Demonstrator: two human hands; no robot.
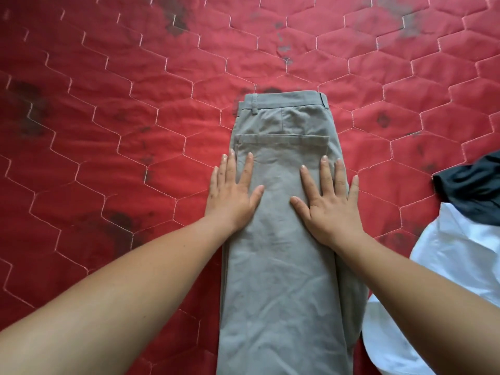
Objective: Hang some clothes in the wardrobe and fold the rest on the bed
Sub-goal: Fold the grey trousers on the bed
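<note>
A pair of grey trousers (pixel 281 239) lies flat on the red quilted bed (pixel 121 131), folded lengthwise with one leg over the other, waistband away from me and a back pocket facing up. My left hand (pixel 232 193) presses flat on the trousers' left edge just below the pocket, fingers straight and spread, partly over the quilt. My right hand (pixel 327 201) presses flat on the right side at the same height, fingers spread. The lower legs of the trousers run out of the bottom of the view.
A crumpled white garment (pixel 454 266) lies on the bed at the right edge, with a dark navy garment (pixel 473 190) on top of its far end. The quilt has dark stains. Wide bare quilt lies left of and beyond the trousers.
</note>
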